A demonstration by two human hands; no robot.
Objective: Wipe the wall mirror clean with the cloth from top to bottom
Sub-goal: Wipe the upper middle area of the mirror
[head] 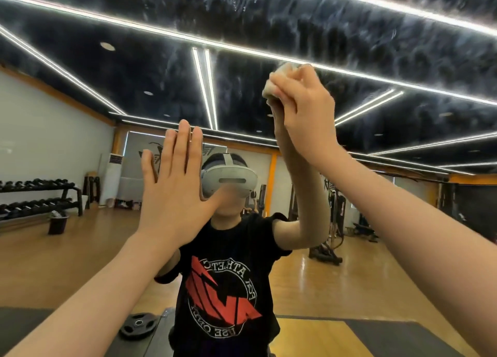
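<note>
**Wall mirror: one hand braces, one scrubs up high**

The wall mirror (269,20) fills our whole view. Our left hand (172,184) lies flat, fingers straight, on the glass at 9 o'clock — probably for balance. Our right hand (304,109) grips the balled cloth (271,87) at 1 o'clock, starting high. Up there the glass looks streaked and cloudy.

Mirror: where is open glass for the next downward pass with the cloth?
The mirror is open right of the right hand, which grips the cloth, and in the strip between it and the left hand. The left hand, pressed flat, blocks the glass lower left.
</note>
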